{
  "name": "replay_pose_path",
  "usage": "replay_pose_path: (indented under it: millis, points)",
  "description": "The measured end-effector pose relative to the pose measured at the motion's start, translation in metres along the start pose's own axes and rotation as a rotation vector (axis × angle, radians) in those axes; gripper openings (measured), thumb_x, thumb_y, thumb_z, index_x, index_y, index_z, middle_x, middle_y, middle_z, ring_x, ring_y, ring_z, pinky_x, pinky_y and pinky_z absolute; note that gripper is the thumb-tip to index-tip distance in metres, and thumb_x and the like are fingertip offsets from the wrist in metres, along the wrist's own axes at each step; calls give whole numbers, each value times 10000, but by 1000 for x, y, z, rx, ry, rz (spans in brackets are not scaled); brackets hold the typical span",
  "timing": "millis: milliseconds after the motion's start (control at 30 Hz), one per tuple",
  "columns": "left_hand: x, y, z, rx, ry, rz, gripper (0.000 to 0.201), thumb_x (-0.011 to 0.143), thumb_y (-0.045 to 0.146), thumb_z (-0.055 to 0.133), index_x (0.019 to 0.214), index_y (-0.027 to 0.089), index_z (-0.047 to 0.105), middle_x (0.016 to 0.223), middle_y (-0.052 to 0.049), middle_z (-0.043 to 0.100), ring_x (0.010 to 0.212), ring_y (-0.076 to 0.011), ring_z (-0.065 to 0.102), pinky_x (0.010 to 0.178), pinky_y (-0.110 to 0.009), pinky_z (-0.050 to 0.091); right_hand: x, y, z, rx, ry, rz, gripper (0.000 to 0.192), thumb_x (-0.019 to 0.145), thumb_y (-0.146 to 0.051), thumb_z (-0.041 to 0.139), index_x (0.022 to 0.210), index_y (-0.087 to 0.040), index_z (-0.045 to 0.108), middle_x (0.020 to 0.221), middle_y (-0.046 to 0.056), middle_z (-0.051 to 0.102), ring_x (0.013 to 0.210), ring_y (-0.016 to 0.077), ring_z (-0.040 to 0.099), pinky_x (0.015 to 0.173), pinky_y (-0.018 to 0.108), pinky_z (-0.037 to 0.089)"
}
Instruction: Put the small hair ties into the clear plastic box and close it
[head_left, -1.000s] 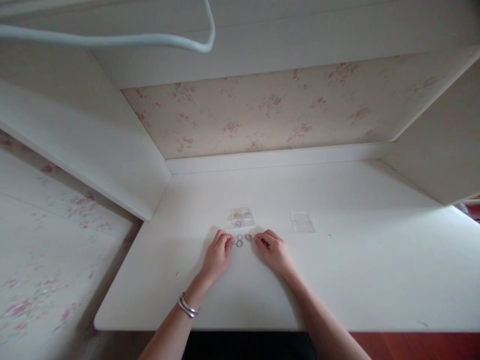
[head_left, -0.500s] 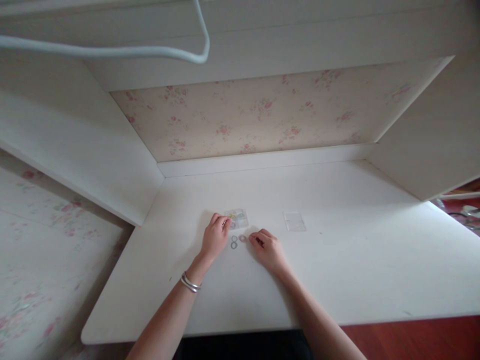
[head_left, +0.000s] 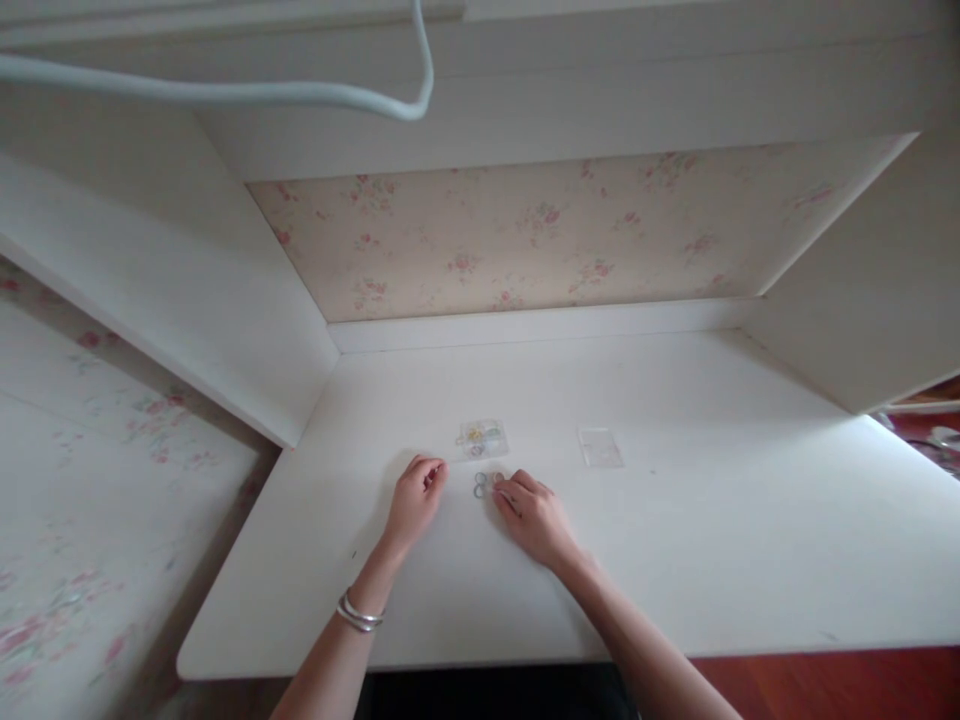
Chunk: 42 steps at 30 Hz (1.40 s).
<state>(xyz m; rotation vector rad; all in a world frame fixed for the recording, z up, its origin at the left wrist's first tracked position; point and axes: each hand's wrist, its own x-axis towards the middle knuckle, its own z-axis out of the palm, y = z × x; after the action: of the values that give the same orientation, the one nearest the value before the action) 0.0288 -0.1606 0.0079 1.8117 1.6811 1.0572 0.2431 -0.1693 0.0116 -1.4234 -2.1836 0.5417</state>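
Observation:
Several small rings [head_left: 480, 491] lie close together on the white desk, grey and pinkish ones among them. My right hand [head_left: 534, 515] is at their right side, thumb and fingertips pinched down on what appears to be a small ring. A clear compartment box [head_left: 498, 447] stands just beyond, with small yellowish and grey rings in it; one yellowish piece is at its left edge. My left hand [head_left: 415, 500] rests on the desk to the left of the box and rings. Its fingers are curled closed, and whatever they hold, if anything, is hidden.
A flat clear plastic lid [head_left: 600, 448] lies on the desk [head_left: 675, 560] to the right of the box. White side panels and a flowered back wall [head_left: 540, 230] enclose the desk. A white cable [head_left: 300, 94] hangs across the upper left.
My left hand has drawn back from the box toward me. My right hand has come in to the left, onto the rings. The view has shifted slightly.

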Motion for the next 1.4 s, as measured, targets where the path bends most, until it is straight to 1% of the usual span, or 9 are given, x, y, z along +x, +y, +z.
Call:
replay_pose_path:
  millis: [167,400,567,700,800,967,1167,1300,1400]
  points:
    - [-11,-3,-3,-41,-48,-15,261,890,353,440,876,177,633,822,-31,598,736,-132,558,675,-236,440,7,-26,5,-218,-131,-26,259,922,-317,406,959,-261,656,925,29,588,754,131,556,707,236,376]
    - [-14,-3,-5,-31,-79,10,280,893,359,424,831,189,638,787,-24,597,710,-132,554,663,-234,433,11,-32,14,-250,-152,-50,260,919,-226,407,851,-219,658,881,29,584,756,130,543,698,229,366]
    - [-17,-1,-6,6,-130,35,274,905,341,404,850,199,632,810,-23,598,741,-129,562,678,-228,432,16,-32,11,-65,-34,-14,288,941,-279,376,906,-225,657,875,24,578,764,116,552,699,207,393]
    - [-19,1,-6,66,-161,66,256,910,309,397,850,204,623,821,-20,598,748,-127,560,682,-227,430,38,-23,9,17,112,16,273,929,-315,404,945,-232,664,879,26,579,764,118,559,703,213,412]
    - [-21,1,-6,92,-168,77,245,910,298,397,857,208,619,827,-21,597,748,-127,558,667,-222,433,57,-18,9,-6,144,30,256,915,-318,430,950,-243,672,886,24,585,765,121,567,707,221,414]
    - [-24,2,-7,125,-170,112,232,908,292,405,859,220,620,834,-18,599,746,-124,563,682,-223,439,70,-16,10,-60,66,39,243,897,-317,454,896,-258,690,878,14,599,738,118,577,676,223,404]
    - [-27,9,-3,269,-236,204,191,889,283,449,916,253,636,881,-25,608,801,-150,575,745,-269,431,47,-15,2,-35,55,82,285,911,-318,405,912,-244,680,869,18,621,746,112,589,686,207,401]
    - [-28,18,3,359,-274,238,198,871,276,481,1017,265,615,946,-44,606,861,-185,574,774,-310,424,24,-23,-4,-155,-97,78,319,930,-328,358,942,-264,670,864,17,663,765,135,614,661,219,391]
    - [-30,22,7,402,-291,230,194,888,263,445,953,245,627,914,-52,601,841,-188,575,770,-318,420,16,-32,-5,-255,-213,115,320,934,-349,339,1095,-306,613,931,29,688,784,170,640,647,243,396]
